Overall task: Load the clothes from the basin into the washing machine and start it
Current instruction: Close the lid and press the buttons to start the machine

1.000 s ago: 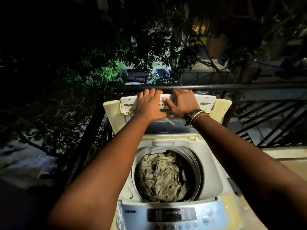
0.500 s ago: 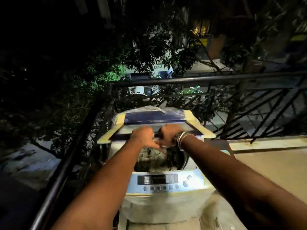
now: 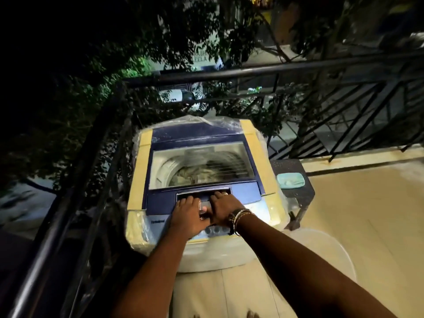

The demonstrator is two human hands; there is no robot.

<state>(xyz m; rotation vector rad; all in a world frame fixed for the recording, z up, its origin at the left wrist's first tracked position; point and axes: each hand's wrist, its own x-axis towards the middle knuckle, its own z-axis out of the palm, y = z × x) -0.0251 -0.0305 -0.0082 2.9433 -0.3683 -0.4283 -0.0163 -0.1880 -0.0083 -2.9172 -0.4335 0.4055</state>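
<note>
Loading is appearing complete: clothes [image 3: 197,172] are lying inside the washing machine [image 3: 257,157], both hands [image 3: 207,208] are pressing flat-fingered on the lowered lid [image 3: 160,200]; starting is remaining.

— Where am I standing?
— On my balcony at night, on a pale tiled floor [image 3: 367,214]. A dark metal railing [image 3: 252,71] with slanted bars runs ahead of me and down my left.
— And beyond it?
— Leafy trees [image 3: 103,72], lit green in patches. A small dark side table [image 3: 296,191] carries a teal soap dish [image 3: 290,180].
</note>
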